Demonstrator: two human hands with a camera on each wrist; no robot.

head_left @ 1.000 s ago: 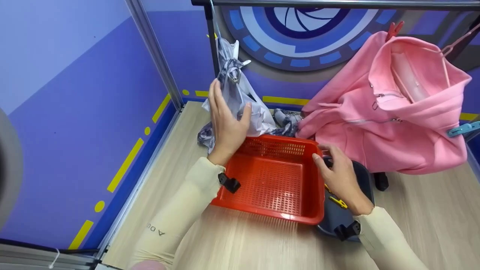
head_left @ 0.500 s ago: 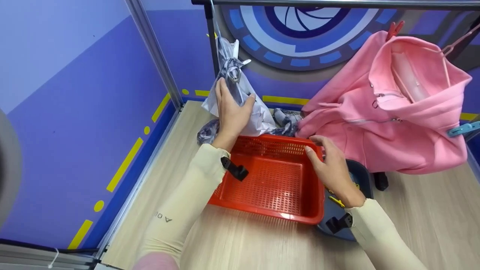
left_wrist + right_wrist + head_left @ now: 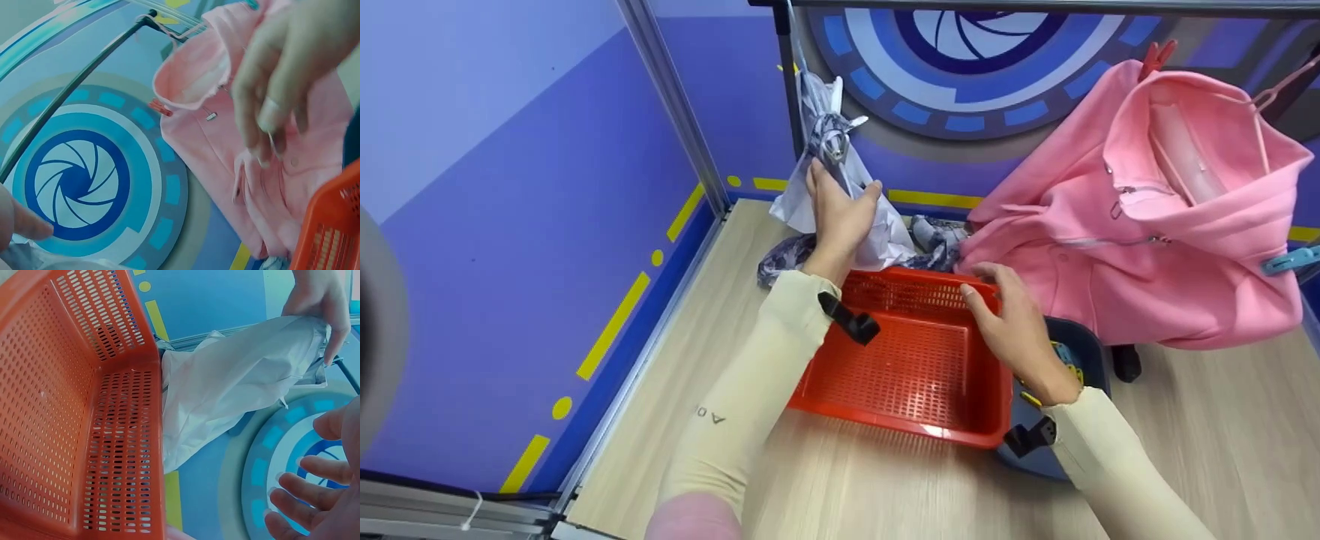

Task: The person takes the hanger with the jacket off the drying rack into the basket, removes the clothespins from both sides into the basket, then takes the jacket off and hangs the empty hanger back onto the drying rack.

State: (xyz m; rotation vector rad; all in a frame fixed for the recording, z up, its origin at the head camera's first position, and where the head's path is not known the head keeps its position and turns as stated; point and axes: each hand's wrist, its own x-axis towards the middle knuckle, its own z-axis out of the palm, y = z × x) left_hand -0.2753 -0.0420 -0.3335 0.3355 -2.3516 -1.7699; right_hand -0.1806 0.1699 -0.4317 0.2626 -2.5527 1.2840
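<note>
In the head view, a white and grey-patterned cloth (image 3: pixel 889 238), knotted near its top, hangs at the left end of the rail. My left hand (image 3: pixel 841 221) is at this cloth just below the knot, thumb spread away from the fingers. The right wrist view shows that hand (image 3: pixel 319 298) over the cloth's upper end, its fingers draped past the edge. Above the far right corner of a red perforated basket (image 3: pixel 904 429) hovers my right hand (image 3: pixel 1011 319), fingers loosely bent and holding nothing. Just beyond it hangs a pink zip jacket (image 3: pixel 1057 262).
A dark blue tray (image 3: pixel 1039 454) with yellow and blue clothespins (image 3: pixel 1069 356) sits partly under the basket's right side. A red clothespin (image 3: pixel 1157 58) and a blue clothespin (image 3: pixel 1290 261) are on the jacket. A dark metal rail (image 3: pixel 1035 7) runs overhead, and a wall panel (image 3: pixel 540 225) stands left.
My left hand has shifted right and slightly up, across the front of the white cloth. My right hand has moved left and up over the basket's corner. The basket stays in place.
</note>
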